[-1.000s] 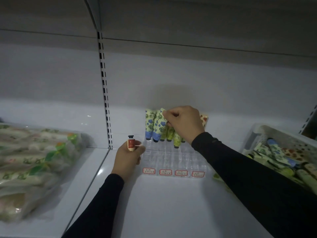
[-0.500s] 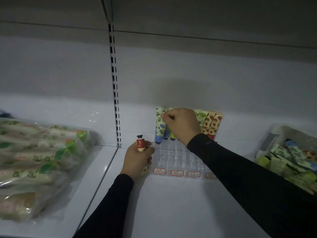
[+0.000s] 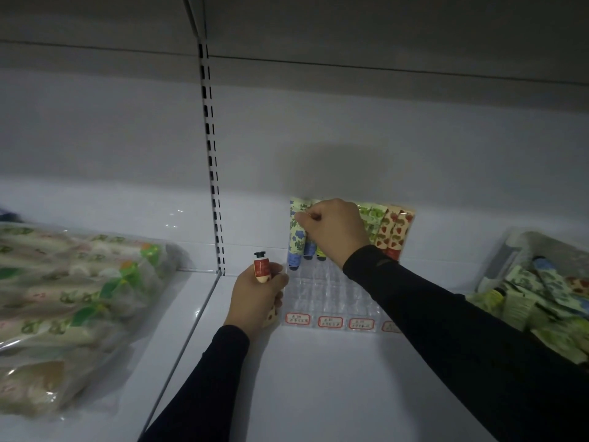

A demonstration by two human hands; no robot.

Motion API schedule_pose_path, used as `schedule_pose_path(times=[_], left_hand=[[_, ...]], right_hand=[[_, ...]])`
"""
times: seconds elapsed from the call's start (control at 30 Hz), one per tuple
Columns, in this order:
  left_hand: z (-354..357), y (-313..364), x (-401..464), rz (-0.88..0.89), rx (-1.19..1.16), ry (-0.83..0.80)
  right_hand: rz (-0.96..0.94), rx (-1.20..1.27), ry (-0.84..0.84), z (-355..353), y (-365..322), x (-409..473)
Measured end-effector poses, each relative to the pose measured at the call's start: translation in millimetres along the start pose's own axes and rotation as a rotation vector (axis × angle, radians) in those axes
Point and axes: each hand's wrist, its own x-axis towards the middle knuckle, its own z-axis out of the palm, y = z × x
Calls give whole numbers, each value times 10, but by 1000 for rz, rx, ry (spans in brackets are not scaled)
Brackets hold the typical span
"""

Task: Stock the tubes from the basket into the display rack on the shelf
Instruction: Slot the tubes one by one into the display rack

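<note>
tube [image 3: 262, 270] upright in left hand [image 3: 255, 296] grip

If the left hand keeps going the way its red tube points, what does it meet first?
Probably the shelf's back wall: the left hand points the red tube up and away, left of the display rack. Depth is unclear.

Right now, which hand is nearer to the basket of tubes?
Right. The right hand is at the rack's back row, pinching a blue-flowered tube, toward the basket on the right. The left hand, gripping a red tube, is left of the rack.
</note>
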Motion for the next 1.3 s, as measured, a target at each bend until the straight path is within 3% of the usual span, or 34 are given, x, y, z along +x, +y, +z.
schedule_pose_path(times=[0.9, 1.3], left_hand=[[6, 25, -20, 5, -8, -12], [-62, -5, 6, 49, 42, 29]], right_hand=[[126, -60, -55, 5, -44, 54], [-1, -80, 43, -286, -36, -92]])
